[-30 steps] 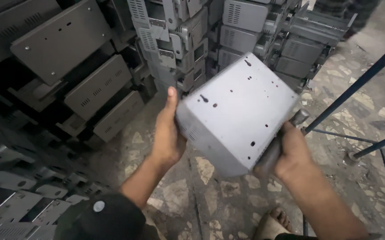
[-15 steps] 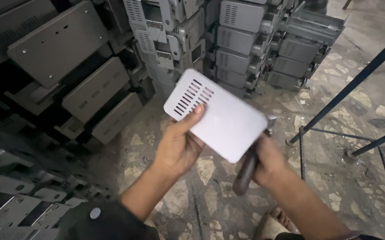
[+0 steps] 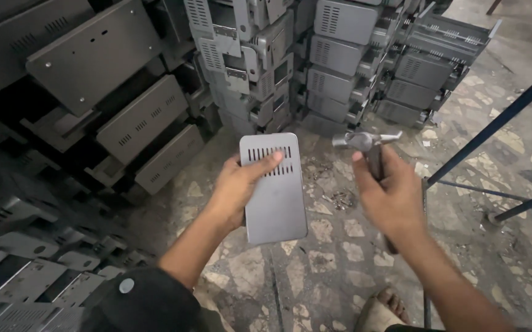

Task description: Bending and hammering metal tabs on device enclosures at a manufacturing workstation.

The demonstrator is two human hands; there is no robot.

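The left hand [image 3: 238,187] is clasped around a flat grey sheet-metal panel with a rounded outline and vent slots near its top [image 3: 274,190], thumb laid across the slots, holding it upright above the patchy stone floor [image 3: 327,258]. Just right of the panel, the right hand [image 3: 389,197] is closed on the handle of a steel claw hammer [image 3: 367,142], head up. Beyond the panel rise stacks of grey metal casings [image 3: 340,55].
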